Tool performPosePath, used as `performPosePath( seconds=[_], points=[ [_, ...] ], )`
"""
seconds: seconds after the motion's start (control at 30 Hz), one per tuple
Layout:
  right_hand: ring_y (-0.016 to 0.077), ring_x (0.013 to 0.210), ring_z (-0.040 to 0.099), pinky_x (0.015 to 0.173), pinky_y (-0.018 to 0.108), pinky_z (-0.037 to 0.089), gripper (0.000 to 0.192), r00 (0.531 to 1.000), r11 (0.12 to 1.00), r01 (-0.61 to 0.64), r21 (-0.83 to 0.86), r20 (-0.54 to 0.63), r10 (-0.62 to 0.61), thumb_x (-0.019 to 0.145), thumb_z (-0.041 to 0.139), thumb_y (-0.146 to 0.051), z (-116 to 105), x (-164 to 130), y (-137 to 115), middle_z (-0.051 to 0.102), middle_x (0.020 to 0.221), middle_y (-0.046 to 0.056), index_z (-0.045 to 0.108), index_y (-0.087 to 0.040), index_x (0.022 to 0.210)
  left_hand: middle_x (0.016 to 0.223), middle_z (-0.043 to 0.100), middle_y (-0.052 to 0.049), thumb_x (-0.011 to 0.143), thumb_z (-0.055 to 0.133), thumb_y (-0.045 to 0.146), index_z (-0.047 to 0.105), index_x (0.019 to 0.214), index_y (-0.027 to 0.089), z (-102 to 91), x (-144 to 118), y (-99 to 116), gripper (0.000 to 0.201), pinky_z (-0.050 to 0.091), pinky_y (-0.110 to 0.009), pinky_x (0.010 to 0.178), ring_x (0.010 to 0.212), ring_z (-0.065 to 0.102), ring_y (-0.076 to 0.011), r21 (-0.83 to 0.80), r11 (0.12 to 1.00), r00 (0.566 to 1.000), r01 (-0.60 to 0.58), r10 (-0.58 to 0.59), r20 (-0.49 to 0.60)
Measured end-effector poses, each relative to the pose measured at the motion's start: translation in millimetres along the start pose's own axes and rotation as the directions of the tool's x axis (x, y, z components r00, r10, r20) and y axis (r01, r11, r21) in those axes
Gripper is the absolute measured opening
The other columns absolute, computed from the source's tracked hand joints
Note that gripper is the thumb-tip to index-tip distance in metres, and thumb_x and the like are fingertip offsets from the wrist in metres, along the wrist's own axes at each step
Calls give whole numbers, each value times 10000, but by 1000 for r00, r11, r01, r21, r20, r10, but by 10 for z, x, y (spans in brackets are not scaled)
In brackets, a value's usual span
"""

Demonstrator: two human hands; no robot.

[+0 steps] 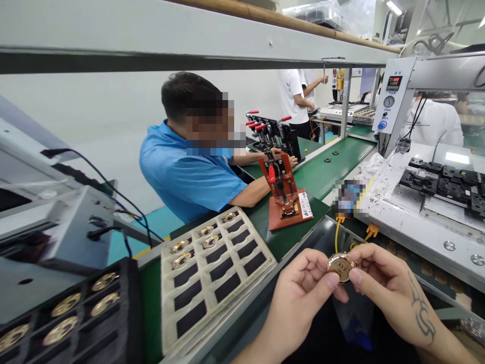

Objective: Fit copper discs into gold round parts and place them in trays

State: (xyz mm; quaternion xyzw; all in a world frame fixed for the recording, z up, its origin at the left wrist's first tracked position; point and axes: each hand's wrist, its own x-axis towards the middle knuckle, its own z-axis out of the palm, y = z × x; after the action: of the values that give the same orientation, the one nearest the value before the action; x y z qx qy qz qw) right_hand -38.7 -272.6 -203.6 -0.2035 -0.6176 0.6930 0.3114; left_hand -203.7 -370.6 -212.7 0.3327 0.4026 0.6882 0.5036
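Observation:
Between my two hands is a round, rose-gold watch case (pixel 340 267) with markings on its flat face, which is turned up toward me. My left hand (pixel 305 298) pinches its left edge, thumb in front and fingers curled behind. On the opposite edge, my right hand (pixel 386 288) grips it between thumb and fingers. To the left of my hands lies a cream compartment tray (pixel 261 247); several gold watch cases (pixel 182 260) sit in its far-left pockets, and dark pocket bottoms show in the others.
A black tray (pixel 129 303) with gold cases lies at lower left. An orange clamp fixture (pixel 290 220) stands on the green bench (pixel 322 174). A co-worker in a blue shirt (pixel 189 172) works behind it. At right is a white machine (pixel 401 202); a beam (pixel 189 38) crosses overhead.

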Motion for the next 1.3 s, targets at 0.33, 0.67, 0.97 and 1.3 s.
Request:
performPosePath(
  seconds=[0.33, 0.67, 0.97, 1.3],
  points=[
    [168, 831, 749, 800, 263, 615, 198, 1000, 1000, -4, -2, -30, 4, 1005, 811, -448, 16, -13, -20, 805, 967, 24, 796, -263, 1070, 819, 760, 2, 914, 905, 371, 670, 928, 160, -4, 13, -7, 317, 580, -208, 684, 677, 762, -125, 1, 1000, 1000, 11, -11, 6],
    [162, 834, 741, 786, 247, 603, 207, 999, 999, 10, -32, -47, -11, 997, 817, -456, -1, -26, 9, 806, 949, 18, 795, -263, 1069, 806, 751, 4, 922, 896, 374, 664, 918, 159, 4, 18, -24, 316, 567, -221, 682, 656, 739, -119, -14, 1000, 1000, 20, -19, 24],
    [145, 794, 727, 774, 239, 619, 200, 998, 1000, 5, -8, -55, -6, 985, 832, -450, -7, -15, 17, 795, 965, 13, 811, -274, 1077, 789, 745, 14, 916, 902, 393, 650, 917, 164, 7, -8, -30, 340, 559, -207, 690, 657, 742, -112, 13, 1000, 1000, 5, -5, 16],
    [139, 781, 706, 786, 239, 618, 200, 999, 1000, -5, 8, -54, 6, 991, 824, -454, -24, -55, 31, 780, 959, 12, 815, -279, 1088, 794, 747, 19, 909, 909, 383, 654, 915, 166, 34, -9, -10, 334, 553, -203, 687, 664, 751, -112, 34, 999, 1000, 7, -7, -2]
  ],
)
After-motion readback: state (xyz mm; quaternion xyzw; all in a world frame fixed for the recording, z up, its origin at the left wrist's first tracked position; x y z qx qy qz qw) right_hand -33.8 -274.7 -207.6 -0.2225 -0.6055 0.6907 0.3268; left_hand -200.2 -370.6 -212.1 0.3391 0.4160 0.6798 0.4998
